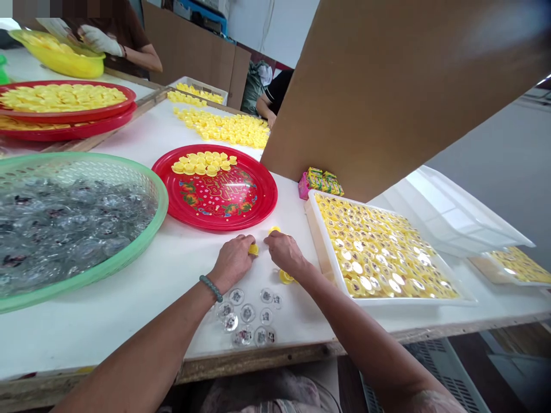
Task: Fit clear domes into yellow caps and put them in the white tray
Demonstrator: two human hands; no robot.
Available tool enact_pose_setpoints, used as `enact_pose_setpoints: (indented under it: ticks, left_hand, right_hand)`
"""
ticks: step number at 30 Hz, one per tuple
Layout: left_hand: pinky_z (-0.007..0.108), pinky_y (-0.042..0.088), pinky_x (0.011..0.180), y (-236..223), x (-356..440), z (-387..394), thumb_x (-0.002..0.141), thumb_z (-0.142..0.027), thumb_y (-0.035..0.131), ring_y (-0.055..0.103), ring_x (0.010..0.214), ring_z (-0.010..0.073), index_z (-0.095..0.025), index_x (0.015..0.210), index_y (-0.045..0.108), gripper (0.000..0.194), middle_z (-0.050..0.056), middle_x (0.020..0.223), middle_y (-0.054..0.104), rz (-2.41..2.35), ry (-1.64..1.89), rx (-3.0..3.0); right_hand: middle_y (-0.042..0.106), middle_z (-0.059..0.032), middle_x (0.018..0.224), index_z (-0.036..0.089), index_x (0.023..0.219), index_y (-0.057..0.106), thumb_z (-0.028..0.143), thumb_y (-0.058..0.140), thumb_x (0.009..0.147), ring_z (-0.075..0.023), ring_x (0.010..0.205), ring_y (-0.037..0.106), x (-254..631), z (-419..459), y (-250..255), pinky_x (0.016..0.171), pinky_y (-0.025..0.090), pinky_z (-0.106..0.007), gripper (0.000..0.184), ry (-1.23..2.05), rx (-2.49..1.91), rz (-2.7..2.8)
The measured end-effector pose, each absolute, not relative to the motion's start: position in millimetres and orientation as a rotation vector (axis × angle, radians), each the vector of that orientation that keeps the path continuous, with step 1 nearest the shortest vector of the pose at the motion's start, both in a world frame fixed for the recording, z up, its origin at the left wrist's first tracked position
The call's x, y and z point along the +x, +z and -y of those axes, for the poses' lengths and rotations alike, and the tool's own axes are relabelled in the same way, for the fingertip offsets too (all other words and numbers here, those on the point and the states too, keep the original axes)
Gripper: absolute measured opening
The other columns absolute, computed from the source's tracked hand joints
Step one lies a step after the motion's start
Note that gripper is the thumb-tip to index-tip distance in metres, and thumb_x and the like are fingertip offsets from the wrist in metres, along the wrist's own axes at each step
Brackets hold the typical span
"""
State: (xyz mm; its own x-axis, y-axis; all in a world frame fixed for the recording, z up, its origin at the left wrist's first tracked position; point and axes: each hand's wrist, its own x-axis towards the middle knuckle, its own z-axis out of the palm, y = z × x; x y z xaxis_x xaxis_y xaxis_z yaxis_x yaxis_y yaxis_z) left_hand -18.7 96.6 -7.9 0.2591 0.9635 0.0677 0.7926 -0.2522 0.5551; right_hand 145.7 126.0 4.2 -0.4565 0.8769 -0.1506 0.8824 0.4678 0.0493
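Observation:
My left hand, with a beaded bracelet at the wrist, is closed on a small round yellow plastic piece just above the white table. Close by on the right, my right hand has its fingers pinched together; what they hold, if anything, is hidden. One yellow piece shows just beyond its knuckles, and more yellow pieces lie partly under the hand. Nearer my body, several clear round discs with small printed pictures are spread on the table between my forearms.
A red tray ahead carries yellow pieces. On the left stands a green basket full of clear discs. At right, a white tray holds finished-looking yellow discs beside a leaning cardboard sheet. Two other people work at the back.

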Motion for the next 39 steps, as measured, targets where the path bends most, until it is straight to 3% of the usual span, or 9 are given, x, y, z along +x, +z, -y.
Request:
enact_pose_setpoints:
  ticks: [5, 13, 19, 23, 29, 33, 39]
  left_hand:
    - [0.029, 0.042, 0.073, -8.6, -20.5, -96.6, 0.078, -0.018, 0.06, 0.059, 0.086, 0.022, -0.02, 0.091, 0.057, 0.013, 0.004, 0.089, 0.061, -1.569, 0.598, 2.122]
    - [0.029, 0.042, 0.069, -11.4, -23.6, -100.3, 0.075, -0.019, 0.062, 0.059, 0.083, 0.0225, -0.021, 0.095, 0.06, 0.02, 0.004, 0.091, 0.063, -1.483, 0.652, 2.11]
    - [0.028, 0.042, 0.064, -15.7, -19.7, -99.5, 0.073, -0.019, 0.065, 0.059, 0.074, 0.0206, -0.022, 0.092, 0.062, 0.019, 0.002, 0.086, 0.063, -1.459, 0.619, 2.172]
    - [0.028, 0.043, 0.068, -16.1, -17.4, -97.4, 0.073, -0.017, 0.064, 0.059, 0.077, 0.0207, -0.021, 0.094, 0.062, 0.021, 0.003, 0.087, 0.063, -1.394, 0.663, 2.176]
    - [0.029, 0.044, 0.076, -16.7, -14.7, -96.5, 0.073, -0.018, 0.06, 0.059, 0.084, 0.0211, -0.02, 0.098, 0.062, 0.024, 0.003, 0.096, 0.064, -1.338, 0.69, 2.133]
    - [0.028, 0.045, 0.072, -15.5, -13.8, -94.5, 0.073, -0.019, 0.06, 0.059, 0.08, 0.0203, -0.02, 0.096, 0.064, 0.024, 0.002, 0.093, 0.064, -1.305, 0.677, 2.135]
    - [0.026, 0.045, 0.067, -13.4, -14.3, -92.9, 0.071, -0.022, 0.063, 0.059, 0.078, 0.0191, -0.022, 0.095, 0.065, 0.024, 0.001, 0.092, 0.065, -1.263, 0.634, 2.111]
  right_hand:
    - [0.066, -0.0073, 0.096, 0.018, 0.096, 0.066, 0.008, 0.043, 0.079, -0.0161, 0.089, 0.06, 145.6, -128.7, 3.2, 0.076, 0.041, -0.023, 0.031, -0.144, 1.621, -2.583]
    - [0.07, -0.0033, 0.088, 0.017, 0.089, 0.069, 0.007, 0.049, 0.073, -0.0136, 0.078, 0.063, 139.8, -131.6, 16.7, 0.074, 0.045, -0.021, 0.028, -0.366, 1.8, -2.833]
    - [0.064, -0.0047, 0.11, 0.017, 0.107, 0.064, 0.009, 0.047, 0.08, -0.0128, 0.093, 0.06, 124.9, -140.0, 54.5, 0.082, 0.044, -0.022, 0.033, -0.447, 1.816, -3.202]
    - [0.068, -0.0055, 0.1, 0.017, 0.103, 0.065, 0.017, 0.047, 0.086, -0.0148, 0.089, 0.062, 140.9, -95.2, 60.7, 0.081, 0.045, -0.026, 0.025, -0.524, 1.623, -3.095]
    - [0.066, -0.0076, 0.105, 0.018, 0.101, 0.066, 0.011, 0.057, 0.078, -0.0187, 0.102, 0.057, 167.6, -20.3, 29.5, 0.089, 0.044, -0.03, 0.025, -0.655, 1.32, -2.974]
    - [0.068, -0.0064, 0.092, 0.019, 0.09, 0.068, 0.008, 0.051, 0.083, -0.0157, 0.089, 0.06, 166.8, -11.7, 10.6, 0.081, 0.045, -0.027, 0.022, -0.603, 1.373, -2.965]
    - [0.066, -0.0058, 0.08, 0.016, 0.081, 0.066, 0.02, 0.053, 0.086, -0.0153, 0.08, 0.059, 170.0, -13.6, 7.9, 0.077, 0.044, -0.026, 0.014, -0.722, 1.519, -2.966]
